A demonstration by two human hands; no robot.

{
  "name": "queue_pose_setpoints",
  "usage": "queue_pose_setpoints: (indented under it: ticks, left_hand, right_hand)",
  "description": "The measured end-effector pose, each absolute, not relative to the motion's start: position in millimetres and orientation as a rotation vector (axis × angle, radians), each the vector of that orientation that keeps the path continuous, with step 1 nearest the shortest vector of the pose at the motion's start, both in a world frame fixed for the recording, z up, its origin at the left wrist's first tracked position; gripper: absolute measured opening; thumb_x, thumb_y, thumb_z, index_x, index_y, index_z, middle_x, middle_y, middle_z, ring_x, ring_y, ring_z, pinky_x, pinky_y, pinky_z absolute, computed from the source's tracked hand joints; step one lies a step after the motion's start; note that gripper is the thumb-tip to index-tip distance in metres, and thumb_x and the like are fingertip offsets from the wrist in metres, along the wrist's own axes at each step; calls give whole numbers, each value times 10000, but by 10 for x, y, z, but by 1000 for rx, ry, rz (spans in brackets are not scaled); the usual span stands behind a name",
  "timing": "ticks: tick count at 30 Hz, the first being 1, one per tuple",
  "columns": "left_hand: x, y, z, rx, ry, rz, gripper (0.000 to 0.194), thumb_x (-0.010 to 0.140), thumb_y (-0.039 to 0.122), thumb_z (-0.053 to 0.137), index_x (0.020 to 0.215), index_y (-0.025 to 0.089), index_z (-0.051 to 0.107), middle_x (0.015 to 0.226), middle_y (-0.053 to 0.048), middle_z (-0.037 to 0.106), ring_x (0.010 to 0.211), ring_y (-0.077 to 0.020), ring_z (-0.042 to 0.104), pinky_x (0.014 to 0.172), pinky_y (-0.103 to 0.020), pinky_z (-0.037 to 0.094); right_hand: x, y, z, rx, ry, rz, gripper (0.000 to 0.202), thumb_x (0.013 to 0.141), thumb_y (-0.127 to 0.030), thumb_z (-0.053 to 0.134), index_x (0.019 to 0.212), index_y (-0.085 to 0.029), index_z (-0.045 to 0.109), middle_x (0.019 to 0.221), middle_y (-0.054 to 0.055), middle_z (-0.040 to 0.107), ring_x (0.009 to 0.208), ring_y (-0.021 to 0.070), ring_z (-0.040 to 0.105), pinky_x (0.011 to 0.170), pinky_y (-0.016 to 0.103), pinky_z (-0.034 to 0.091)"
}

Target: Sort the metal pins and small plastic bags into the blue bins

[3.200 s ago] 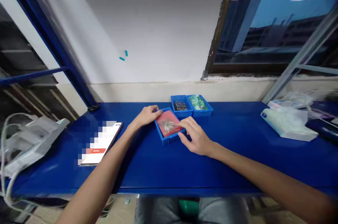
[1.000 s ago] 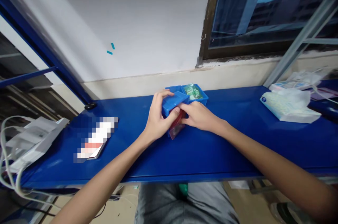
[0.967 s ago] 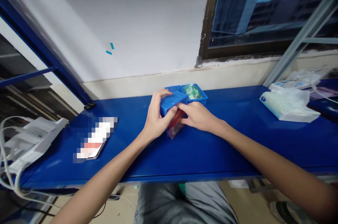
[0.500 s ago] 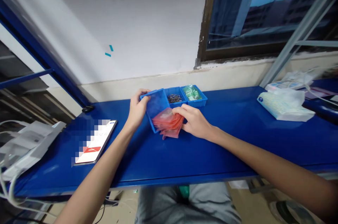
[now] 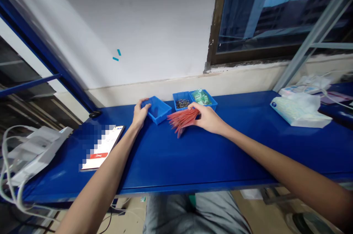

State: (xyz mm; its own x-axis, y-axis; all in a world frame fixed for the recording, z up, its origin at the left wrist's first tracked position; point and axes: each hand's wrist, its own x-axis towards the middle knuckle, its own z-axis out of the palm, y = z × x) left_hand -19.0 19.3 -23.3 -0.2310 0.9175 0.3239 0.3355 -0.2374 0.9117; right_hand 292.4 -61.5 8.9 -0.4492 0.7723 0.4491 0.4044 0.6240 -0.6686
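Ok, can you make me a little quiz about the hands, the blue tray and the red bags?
1. True or false: the left hand touches an open blue plastic tray.
2. Which one holds the thin red plastic bags? A) the left hand B) the right hand
3. Fill in: the shiny plastic packets beside the small dark metal pieces are coloured ____.

Key: 1 true; 2 B; 3 green.

red packets [image 5: 183, 119] | out of blue tray [image 5: 159, 108] | tray shifted left
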Motion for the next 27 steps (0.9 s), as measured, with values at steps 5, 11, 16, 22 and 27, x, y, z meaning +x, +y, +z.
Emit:
queue_pose_setpoints:
  ticks: [5, 11, 16, 22, 27]
  left_hand:
    - [-76, 30, -8, 1967, 1710, 1607, 202, 852, 340, 608, 971, 227, 726, 1140, -99, 607, 1185, -293, 537, 1052, -414, 392]
    - [300, -287, 114, 2382, 1563, 1041, 286, 844, 392, 671, 1070, 221, 710, 875, -76, 682, 881, -298, 638, 918, -452, 449]
    - [374, -320, -16, 2437, 1414, 1017, 212, 867, 258, 628, 1058, 241, 717, 999, -110, 725, 949, -324, 648, 909, -451, 430]
    - [264, -250, -4, 2484, 1488, 947, 238, 874, 167, 579, 1054, 232, 721, 1019, -117, 730, 979, -329, 652, 918, -457, 426]
    - [229, -219, 50, 2652, 1455, 768, 247, 895, 137, 547, 1080, 192, 702, 1012, -96, 708, 937, -261, 660, 860, -370, 478]
  right_hand:
    - [3097, -487, 138, -895, -2355, 663, 291, 768, -111, 602, 1036, -215, 556, 879, -1, 677, 712, 161, 588, 651, 263, 452]
    - [3320, -365, 221, -968, -2498, 821, 449, 670, 12, 454, 1029, -215, 598, 849, -10, 685, 586, 121, 564, 514, 222, 414]
    - [3440, -307, 263, -1150, -2443, 1000, 374, 786, -51, 436, 1044, -183, 673, 875, 34, 723, 524, 108, 615, 486, 233, 394]
    - [3427, -381, 368, -1235, -2444, 734, 297, 926, -304, 507, 1061, -192, 747, 684, 18, 716, 618, 161, 653, 618, 275, 446]
    - [3333, -461, 401, -1111, -2523, 668, 387, 948, -457, 508, 1144, -207, 729, 1105, 59, 746, 950, 214, 677, 848, 307, 469]
